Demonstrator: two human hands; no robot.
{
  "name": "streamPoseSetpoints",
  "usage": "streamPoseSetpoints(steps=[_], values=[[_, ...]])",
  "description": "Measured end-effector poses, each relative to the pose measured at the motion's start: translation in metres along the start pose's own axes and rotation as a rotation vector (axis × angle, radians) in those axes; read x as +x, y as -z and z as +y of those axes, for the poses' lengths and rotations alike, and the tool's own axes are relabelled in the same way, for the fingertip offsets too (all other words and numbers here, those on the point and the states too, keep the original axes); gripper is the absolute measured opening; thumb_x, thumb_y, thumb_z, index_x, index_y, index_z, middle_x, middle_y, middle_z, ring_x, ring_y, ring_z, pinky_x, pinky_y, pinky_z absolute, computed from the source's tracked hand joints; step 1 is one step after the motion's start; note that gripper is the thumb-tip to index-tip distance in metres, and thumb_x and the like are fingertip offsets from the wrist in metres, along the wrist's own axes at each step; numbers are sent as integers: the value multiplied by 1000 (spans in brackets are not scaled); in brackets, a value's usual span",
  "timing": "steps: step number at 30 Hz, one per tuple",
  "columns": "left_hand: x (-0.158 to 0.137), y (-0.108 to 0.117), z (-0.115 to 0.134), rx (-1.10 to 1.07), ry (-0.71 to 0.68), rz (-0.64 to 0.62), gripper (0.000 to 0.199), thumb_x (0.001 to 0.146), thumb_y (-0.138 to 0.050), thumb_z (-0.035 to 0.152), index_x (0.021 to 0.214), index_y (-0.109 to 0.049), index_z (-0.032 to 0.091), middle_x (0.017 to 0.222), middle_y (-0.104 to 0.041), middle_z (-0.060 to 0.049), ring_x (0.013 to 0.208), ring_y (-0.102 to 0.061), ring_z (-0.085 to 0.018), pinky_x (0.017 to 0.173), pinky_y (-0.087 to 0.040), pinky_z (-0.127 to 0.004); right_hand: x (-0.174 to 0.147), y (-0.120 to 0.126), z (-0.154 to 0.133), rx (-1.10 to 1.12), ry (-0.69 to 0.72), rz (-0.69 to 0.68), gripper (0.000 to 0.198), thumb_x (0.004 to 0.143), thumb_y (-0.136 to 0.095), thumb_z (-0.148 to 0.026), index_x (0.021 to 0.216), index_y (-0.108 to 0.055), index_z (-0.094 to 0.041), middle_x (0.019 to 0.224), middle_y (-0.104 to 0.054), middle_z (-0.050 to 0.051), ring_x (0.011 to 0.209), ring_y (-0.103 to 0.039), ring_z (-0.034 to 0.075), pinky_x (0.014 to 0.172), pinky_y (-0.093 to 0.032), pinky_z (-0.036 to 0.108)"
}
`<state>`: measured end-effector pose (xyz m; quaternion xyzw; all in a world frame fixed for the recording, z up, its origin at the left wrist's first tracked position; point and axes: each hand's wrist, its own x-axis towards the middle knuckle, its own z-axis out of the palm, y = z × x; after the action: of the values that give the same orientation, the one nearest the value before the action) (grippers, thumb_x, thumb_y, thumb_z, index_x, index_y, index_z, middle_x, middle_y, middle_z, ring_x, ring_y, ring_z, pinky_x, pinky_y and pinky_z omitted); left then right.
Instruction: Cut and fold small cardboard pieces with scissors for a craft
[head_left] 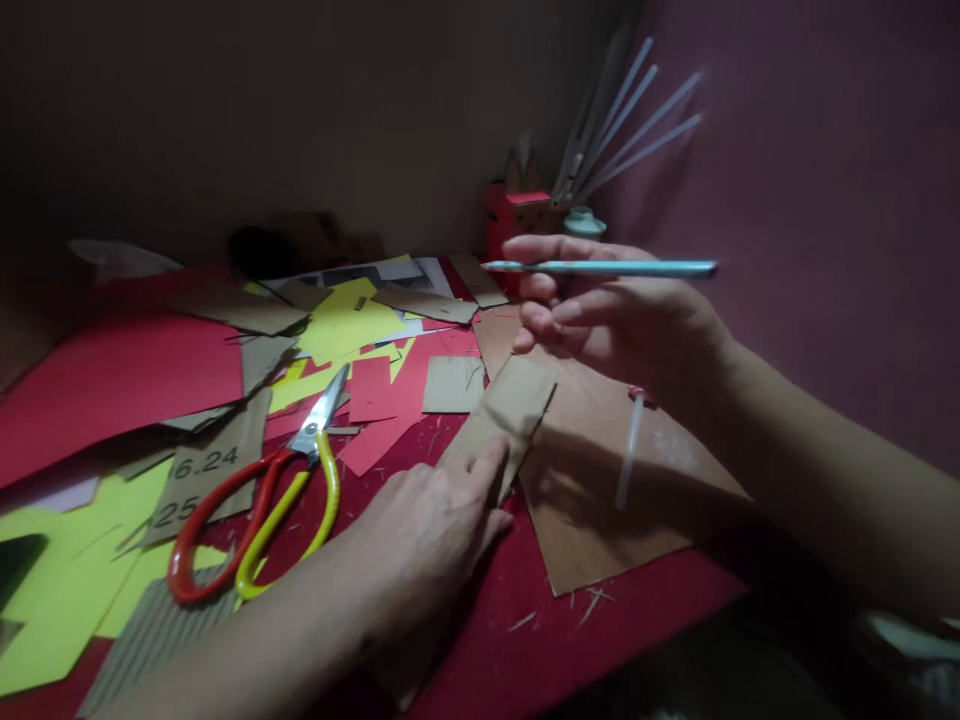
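My right hand [637,320] is raised over the table, its fingers closed around a light blue pencil [630,269] held nearly level with the tip to the left. Below it, my left hand [431,525] lies on a strip of cardboard [521,395], holding it with the index finger on top and the thumb at its near edge. The strip slants away from me, its far end resting near a brown board [577,545]. Left of my left hand lie scissors [312,430] with one red and one yellow handle, blades slightly apart.
A glue stick-like white rod [630,460] lies on the brown board. Yellow paper [349,320], red paper [150,370] and cardboard scraps [452,384] cover the left and back. A red box [525,205] and a pale jar [583,222] stand by the wall.
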<state>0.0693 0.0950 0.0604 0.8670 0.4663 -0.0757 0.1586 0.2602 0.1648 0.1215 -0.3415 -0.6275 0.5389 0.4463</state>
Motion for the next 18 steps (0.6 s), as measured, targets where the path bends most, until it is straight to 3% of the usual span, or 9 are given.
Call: streamPoseSetpoints(steps=[3,4,7,12,18], values=[[1,0,-1,30,16,0,45,93,-42,37,136,-36,25,81,-68,-7,68,-66,-29,52,-41,-31,-19,8,14,111,-14,16,8,82,-59,-27,84,-60,-19,58,-49,-7,50,-54,9,53,-50,25],[1,0,-1,40,18,4,48,93,-42,37,139,-33,25,81,-68,-7,68,-66,-28,52,-41,-31,-22,9,20,127,-6,7,14,84,-57,-31,76,-59,-19,51,-44,-8,42,-49,8,47,-47,24],[2,-1,0,51,46,-8,53,93,-40,37,143,-26,26,89,-69,-9,65,-66,-26,51,-40,-29,-26,10,37,25,-40,85,7,82,-58,-23,79,-61,-17,48,-51,-7,39,-50,8,43,-42,22],[3,6,8,-17,103,-81,56,92,-38,32,145,-26,23,107,-68,-13,73,-68,-23,61,-47,-28,-33,7,49,-65,-213,44,11,80,-55,-20,71,-62,-16,61,-65,1,50,-59,12,50,-47,23],[1,7,10,-50,112,-71,57,92,-35,35,146,-26,21,108,-68,-13,76,-69,-24,69,-51,-32,-38,-3,49,-287,-265,-3,2,75,-57,-17,73,-57,-18,54,-56,-4,42,-51,9,37,-35,17]])
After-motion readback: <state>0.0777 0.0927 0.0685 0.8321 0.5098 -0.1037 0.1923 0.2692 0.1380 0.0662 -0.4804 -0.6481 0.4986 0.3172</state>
